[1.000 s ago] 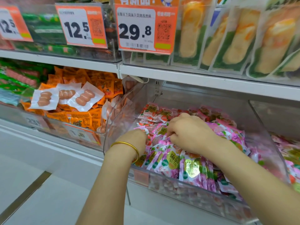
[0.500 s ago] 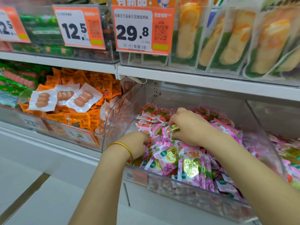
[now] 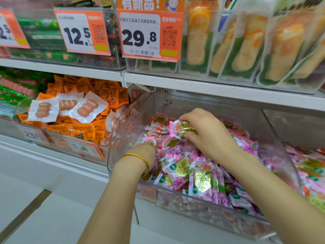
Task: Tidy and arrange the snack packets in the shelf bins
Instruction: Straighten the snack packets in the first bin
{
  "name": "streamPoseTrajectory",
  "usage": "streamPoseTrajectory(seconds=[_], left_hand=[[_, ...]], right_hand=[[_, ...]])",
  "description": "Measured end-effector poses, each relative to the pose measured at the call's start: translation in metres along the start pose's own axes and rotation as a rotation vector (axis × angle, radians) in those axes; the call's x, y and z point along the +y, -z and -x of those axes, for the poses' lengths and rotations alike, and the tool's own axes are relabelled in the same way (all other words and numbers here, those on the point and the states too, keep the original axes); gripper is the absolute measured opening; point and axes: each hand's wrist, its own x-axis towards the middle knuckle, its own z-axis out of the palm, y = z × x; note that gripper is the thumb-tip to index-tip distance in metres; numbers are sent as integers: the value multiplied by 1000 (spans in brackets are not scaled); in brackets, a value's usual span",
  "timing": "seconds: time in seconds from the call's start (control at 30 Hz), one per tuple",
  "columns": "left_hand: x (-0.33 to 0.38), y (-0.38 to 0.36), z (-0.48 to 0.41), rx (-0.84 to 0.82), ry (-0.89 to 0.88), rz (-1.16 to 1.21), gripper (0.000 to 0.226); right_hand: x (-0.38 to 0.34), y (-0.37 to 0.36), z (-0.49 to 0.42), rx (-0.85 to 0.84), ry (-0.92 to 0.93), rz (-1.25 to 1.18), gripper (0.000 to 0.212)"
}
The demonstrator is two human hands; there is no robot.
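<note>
A clear plastic bin [image 3: 207,211] on the lower shelf holds a heap of pink snack packets [image 3: 202,180] with gold hearts, and red-and-white packets [image 3: 156,123] at its back left. My right hand [image 3: 205,132] grips a small bunch of packets [image 3: 182,129] lifted just above the heap. My left hand [image 3: 146,152], with a gold bangle at the wrist, reaches into the bin's left side; its fingers are buried among the packets, so their grip is hidden.
To the left stands a bin of orange packets [image 3: 82,131] with white sausage packs [image 3: 86,106] on top. A further bin of pink packets [image 3: 311,169] is at the right. Price tags 12.5 [image 3: 79,32] and 29.8 [image 3: 149,34] hang from the upper shelf bins.
My right hand has lifted a bunch of packets up and toward the back of the bin. My left hand has pushed slightly deeper into the left side of the heap.
</note>
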Motion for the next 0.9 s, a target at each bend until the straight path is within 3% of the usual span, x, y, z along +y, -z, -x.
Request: streamPoseTrajectory(seconds=[0.13,0.23,0.3,0.4,0.5,0.7,0.9], left_hand=[[0,9,13,73,19,117,45],[3,23,42,250,-51,459,28],[12,28,63,240,-154,629,22],[26,27,69,171,-198,620,25],[37,28,61,275,-159,558,26],[57,19,48,278,-98,454,39],[65,22,48,300,-54,468,31]], right_hand=[[0,17,18,83,8,-127,45],[-1,33,38,137,-60,-309,37],[1,40,52,130,-150,-485,30],[7,48,68,8,-361,-942,23],[12,52,78,-117,-513,-1247,27],[22,54,90,-126,-511,-1081,41],[30,54,101,-39,-437,-1045,32]])
